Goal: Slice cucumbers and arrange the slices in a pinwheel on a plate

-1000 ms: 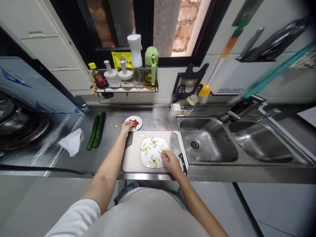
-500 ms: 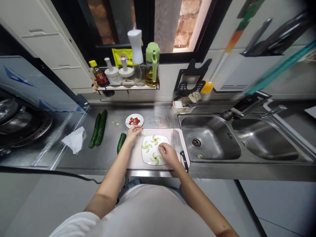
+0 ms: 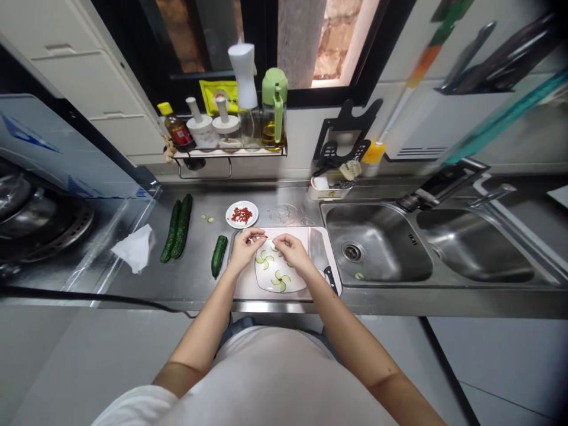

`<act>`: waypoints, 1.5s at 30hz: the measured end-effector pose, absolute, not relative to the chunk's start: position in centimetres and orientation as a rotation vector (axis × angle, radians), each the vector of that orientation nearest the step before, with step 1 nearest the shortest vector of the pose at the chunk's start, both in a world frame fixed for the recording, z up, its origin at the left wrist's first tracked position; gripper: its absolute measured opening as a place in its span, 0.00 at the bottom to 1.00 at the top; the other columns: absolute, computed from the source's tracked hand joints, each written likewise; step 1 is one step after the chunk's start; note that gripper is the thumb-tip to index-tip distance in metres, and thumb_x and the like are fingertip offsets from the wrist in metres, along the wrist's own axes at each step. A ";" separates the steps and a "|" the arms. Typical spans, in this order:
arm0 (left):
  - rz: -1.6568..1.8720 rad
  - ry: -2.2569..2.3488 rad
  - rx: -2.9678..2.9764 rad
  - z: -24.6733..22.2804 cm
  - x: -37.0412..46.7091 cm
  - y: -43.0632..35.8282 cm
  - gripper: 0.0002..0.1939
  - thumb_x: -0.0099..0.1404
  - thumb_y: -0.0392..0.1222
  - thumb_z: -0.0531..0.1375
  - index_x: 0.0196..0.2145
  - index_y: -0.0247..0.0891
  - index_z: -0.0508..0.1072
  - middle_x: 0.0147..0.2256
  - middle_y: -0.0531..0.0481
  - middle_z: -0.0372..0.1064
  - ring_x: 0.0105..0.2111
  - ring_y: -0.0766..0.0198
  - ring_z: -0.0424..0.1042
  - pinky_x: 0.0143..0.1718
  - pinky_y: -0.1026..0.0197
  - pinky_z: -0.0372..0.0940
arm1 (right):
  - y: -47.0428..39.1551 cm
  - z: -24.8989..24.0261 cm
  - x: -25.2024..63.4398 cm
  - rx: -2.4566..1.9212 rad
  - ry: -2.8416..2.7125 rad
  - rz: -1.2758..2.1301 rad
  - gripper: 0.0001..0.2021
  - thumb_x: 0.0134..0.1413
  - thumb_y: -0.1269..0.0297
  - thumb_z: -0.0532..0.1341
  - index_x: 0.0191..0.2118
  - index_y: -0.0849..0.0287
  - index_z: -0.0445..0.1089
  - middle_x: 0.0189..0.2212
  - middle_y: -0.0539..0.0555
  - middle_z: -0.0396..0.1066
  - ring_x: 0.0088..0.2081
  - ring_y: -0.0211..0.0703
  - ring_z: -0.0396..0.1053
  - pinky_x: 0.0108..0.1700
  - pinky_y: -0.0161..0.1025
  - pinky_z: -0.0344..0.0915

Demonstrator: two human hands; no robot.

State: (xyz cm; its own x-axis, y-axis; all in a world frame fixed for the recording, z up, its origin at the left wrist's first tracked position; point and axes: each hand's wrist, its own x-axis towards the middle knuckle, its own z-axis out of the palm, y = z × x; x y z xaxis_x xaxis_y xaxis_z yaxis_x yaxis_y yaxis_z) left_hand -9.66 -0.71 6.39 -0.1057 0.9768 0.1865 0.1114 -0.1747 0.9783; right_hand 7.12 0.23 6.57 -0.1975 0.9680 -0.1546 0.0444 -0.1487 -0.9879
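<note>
A white plate (image 3: 290,284) with green cucumber slices set in pinwheels rests on a pale cutting board (image 3: 244,289). Over the plate's upper left corner my left hand (image 3: 246,248) pinches a tiny red piece (image 3: 265,236) between its fingertips. My right hand (image 3: 290,251) is close beside it, its fingers pressed together over the upper pinwheel and partly covering it; whatever they hold is too small to tell. Behind my left hand stands a small white dish (image 3: 242,215) of chopped red bits. A cut cucumber (image 3: 219,256) lies left of the board.
Two whole cucumbers (image 3: 181,228) and a crumpled white cloth (image 3: 135,248) lie on the left. A knife (image 3: 331,279) is on the board's right edge, beside the double sink (image 3: 377,242). Bottles stand on a wall rack (image 3: 231,152) at the back.
My left hand has moved right from beside the small dish to the plate's upper corner. My right hand has shifted up and left, so both hands are now close together over the upper pinwheel.
</note>
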 end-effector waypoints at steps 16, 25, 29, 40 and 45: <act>1.280 1.336 1.610 6.0 -10.0 -1.9 0.09 0.60 0.44 0.63 0.36 0.38 0.77 0.35 0.48 0.75 0.33 0.64 0.70 0.37 0.62 0.63 | 0.1 7.3 6.5 -1.254 -1.262 1.574 0.11 0.41 0.58 0.64 0.29 0.59 0.69 0.23 0.47 0.67 0.25 0.34 0.61 0.26 0.31 0.57; 1.275 1.343 1.579 6.2 -10.1 -2.6 0.10 0.59 0.45 0.63 0.36 0.38 0.77 0.35 0.49 0.75 0.29 0.67 0.67 0.34 0.64 0.62 | 0.1 6.7 6.1 -1.157 -1.352 1.485 0.10 0.42 0.58 0.63 0.27 0.59 0.68 0.27 0.49 0.70 0.30 0.36 0.66 0.35 0.34 0.62; 1.262 1.385 1.587 5.5 -10.7 -2.7 0.11 0.59 0.44 0.63 0.39 0.39 0.76 0.38 0.48 0.74 0.28 0.68 0.65 0.32 0.64 0.61 | 0.1 5.6 6.2 -1.134 -1.474 1.399 0.08 0.46 0.60 0.61 0.28 0.59 0.69 0.28 0.50 0.72 0.31 0.37 0.67 0.39 0.35 0.63; 1.174 1.774 1.587 1.3 -11.8 -3.1 0.08 0.60 0.42 0.61 0.37 0.38 0.76 0.36 0.49 0.74 0.27 0.67 0.65 0.35 0.63 0.61 | -0.2 0.9 6.3 -1.438 -1.910 1.160 0.03 0.50 0.70 0.59 0.29 0.59 0.71 0.27 0.49 0.72 0.30 0.36 0.67 0.34 0.31 0.59; 1.082 1.817 1.635 0.5 -11.5 -3.4 0.08 0.59 0.41 0.62 0.36 0.39 0.77 0.36 0.49 0.73 0.28 0.65 0.65 0.36 0.62 0.61 | -0.3 0.7 6.1 -1.495 -1.982 1.115 0.04 0.52 0.70 0.59 0.31 0.60 0.71 0.28 0.50 0.73 0.30 0.36 0.67 0.33 0.31 0.57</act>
